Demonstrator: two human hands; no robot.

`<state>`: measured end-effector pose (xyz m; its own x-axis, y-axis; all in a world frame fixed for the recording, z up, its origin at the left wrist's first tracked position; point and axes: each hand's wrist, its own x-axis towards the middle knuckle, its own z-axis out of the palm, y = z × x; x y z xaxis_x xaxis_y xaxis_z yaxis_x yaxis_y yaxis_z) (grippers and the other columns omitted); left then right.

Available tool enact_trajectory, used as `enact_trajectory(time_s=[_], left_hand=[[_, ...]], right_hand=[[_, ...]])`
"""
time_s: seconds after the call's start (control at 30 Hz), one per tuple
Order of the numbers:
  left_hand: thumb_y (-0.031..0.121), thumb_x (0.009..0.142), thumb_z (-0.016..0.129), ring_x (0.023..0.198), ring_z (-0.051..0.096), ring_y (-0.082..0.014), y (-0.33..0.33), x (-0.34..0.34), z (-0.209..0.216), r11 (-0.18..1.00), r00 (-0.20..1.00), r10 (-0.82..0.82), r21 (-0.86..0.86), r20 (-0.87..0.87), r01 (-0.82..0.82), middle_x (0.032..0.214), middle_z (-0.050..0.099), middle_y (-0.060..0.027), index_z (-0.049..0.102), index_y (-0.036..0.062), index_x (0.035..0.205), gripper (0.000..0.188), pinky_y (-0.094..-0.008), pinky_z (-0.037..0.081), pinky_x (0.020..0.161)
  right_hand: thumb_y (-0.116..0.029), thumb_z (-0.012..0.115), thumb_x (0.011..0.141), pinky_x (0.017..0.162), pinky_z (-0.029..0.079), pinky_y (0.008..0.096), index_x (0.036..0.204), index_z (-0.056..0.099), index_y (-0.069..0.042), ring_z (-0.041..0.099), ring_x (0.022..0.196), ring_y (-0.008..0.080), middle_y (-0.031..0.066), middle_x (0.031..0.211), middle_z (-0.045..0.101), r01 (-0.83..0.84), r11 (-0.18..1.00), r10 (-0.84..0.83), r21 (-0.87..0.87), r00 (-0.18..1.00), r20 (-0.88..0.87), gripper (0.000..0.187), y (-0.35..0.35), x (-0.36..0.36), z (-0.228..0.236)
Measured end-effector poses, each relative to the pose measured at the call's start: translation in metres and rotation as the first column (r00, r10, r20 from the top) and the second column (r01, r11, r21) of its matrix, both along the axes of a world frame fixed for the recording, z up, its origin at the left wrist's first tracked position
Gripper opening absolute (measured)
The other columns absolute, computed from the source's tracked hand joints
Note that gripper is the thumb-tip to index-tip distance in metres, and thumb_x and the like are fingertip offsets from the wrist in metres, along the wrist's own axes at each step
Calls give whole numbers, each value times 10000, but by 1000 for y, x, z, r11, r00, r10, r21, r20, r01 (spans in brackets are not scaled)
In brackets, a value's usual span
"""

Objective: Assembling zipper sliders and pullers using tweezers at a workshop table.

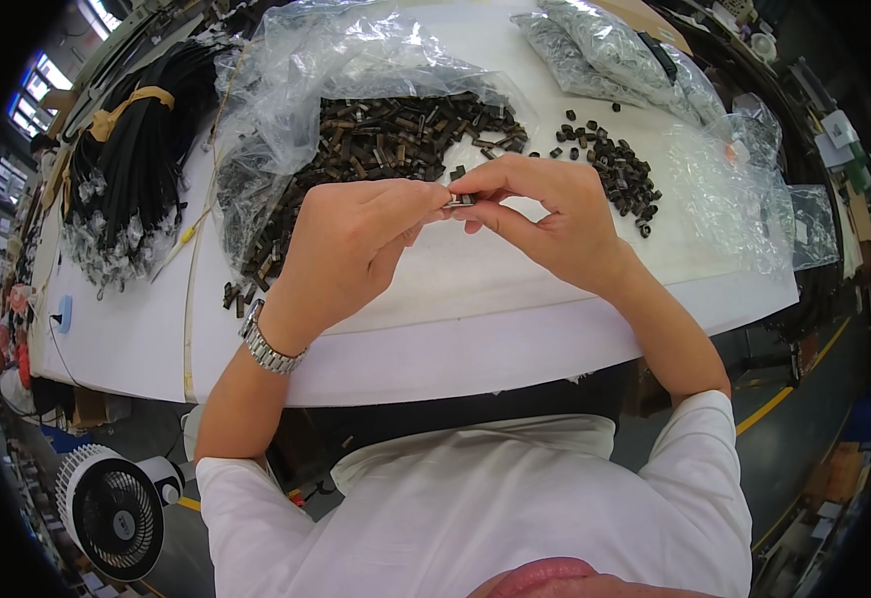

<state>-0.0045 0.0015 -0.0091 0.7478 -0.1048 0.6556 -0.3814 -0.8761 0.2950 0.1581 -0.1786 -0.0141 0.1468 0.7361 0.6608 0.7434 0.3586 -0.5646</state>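
My left hand (pixel 341 239), with a metal watch (pixel 268 344) on its wrist, and my right hand (pixel 560 214) meet above the white table. Between their pinched fingertips is a small dark piece (pixel 463 200) with a shiny side; its exact kind is too small to make out. Both hands appear to grip it, though the left fingers partly hide that end. Just beyond my hands spreads a heap of small dark brown, oblong pieces (pixel 385 140), lying partly on clear plastic. To the right of it lies a looser group of small black, blocky pieces (pixel 627 174).
At the left lies a bundle of long black straps (pixel 131 159) tied with a tan band. Clear plastic bags (pixel 605 45) lie at the far right, with crumpled film (pixel 734 199) nearer. A yellow-tipped cord (pixel 188 236) runs along the left. A fan (pixel 116 508) stands below the table.
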Motion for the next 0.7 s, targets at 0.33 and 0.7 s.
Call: enact_trajectory(time_s=[0.33,0.7], left_hand=[[245,1110,586,462,355,-12,9,2,-2,333,681,-648,-931,-342,-151,622,559,20,704,6,975,299,-207,258,433],[259,1113,584,450,378,-15,7,-1,9,632,747,-493,-774,-446,-45,607,543,25,687,7,947,318,-205,270,422]], right_hand=[[-178,753,997,570,519,254,938,680,-18,706,621,117,57,738,738,-137,920,9,-368,944,-330,186,-7,-2,18],[-155,738,1010,609,543,252,991,683,-15,711,652,118,60,758,733,-136,905,-24,-402,929,-370,152,-3,-10,5]])
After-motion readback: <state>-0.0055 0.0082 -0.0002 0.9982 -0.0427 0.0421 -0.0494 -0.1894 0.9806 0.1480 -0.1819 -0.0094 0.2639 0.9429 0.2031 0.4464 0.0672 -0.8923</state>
